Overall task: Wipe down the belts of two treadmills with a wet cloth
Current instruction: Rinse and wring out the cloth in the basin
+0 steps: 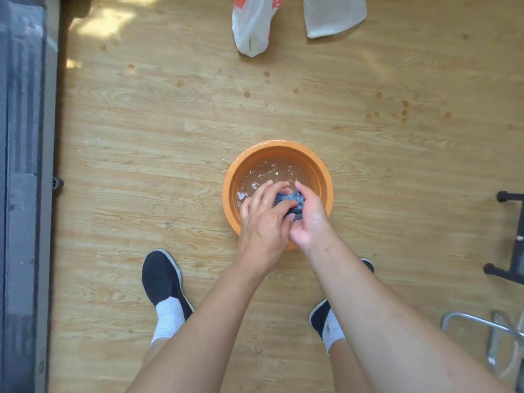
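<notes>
Blue-grey wadded cloth (289, 200) clenched between left hand (263, 219) and right hand (309, 222) over a round orange plastic water basin (280, 144); probably being wrung out, wiping comes next.

Cloth (291, 200): only a crumpled blue patch shows between the fingers (268, 191) of the left hand (265, 222) and the right hand (310, 221).
Basin (283, 145): its near rim is hidden under both wrists.
Right shoe (319, 316): mostly behind the forearm.
White bag (252, 26), pale bag (331, 15): far beyond the fingertips, cut by the top edge.
Grey strip (25, 194): far left of the fingers, cut off, unidentifiable.
</notes>
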The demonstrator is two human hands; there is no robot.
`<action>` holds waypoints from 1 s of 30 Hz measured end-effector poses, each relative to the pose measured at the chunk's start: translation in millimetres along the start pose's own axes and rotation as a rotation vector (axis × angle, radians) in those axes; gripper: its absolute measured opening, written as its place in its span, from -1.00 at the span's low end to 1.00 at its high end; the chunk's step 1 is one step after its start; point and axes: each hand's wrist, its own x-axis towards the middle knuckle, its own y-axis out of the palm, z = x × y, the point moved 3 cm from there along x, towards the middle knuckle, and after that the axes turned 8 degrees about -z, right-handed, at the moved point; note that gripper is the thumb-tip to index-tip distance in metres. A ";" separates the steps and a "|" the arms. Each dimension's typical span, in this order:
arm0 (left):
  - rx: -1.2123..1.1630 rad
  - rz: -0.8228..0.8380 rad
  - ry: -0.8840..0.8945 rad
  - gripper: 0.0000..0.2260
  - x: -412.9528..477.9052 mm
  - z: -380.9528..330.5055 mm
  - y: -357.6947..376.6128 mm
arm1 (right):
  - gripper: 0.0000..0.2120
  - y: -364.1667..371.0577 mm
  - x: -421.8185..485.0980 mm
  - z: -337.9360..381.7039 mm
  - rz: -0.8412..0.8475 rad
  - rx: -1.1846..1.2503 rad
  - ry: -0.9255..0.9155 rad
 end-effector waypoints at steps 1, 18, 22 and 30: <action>0.019 0.025 0.026 -0.70 -1.0 -2.0 -3.7 | -0.73 1.0 -0.3 1.6 -0.033 0.004 -0.022; -0.007 0.141 -0.320 -0.70 7.5 40.2 -26.8 | -0.77 15.3 14.1 15.5 -0.269 -0.719 -0.506; -0.124 0.058 -0.328 -0.69 11.2 32.4 -28.4 | -0.83 10.5 8.4 16.8 -0.269 -0.587 -0.491; -0.281 0.246 -0.182 -0.67 26.6 -4.9 -17.3 | -0.08 5.2 -34.9 5.9 0.224 -0.089 0.014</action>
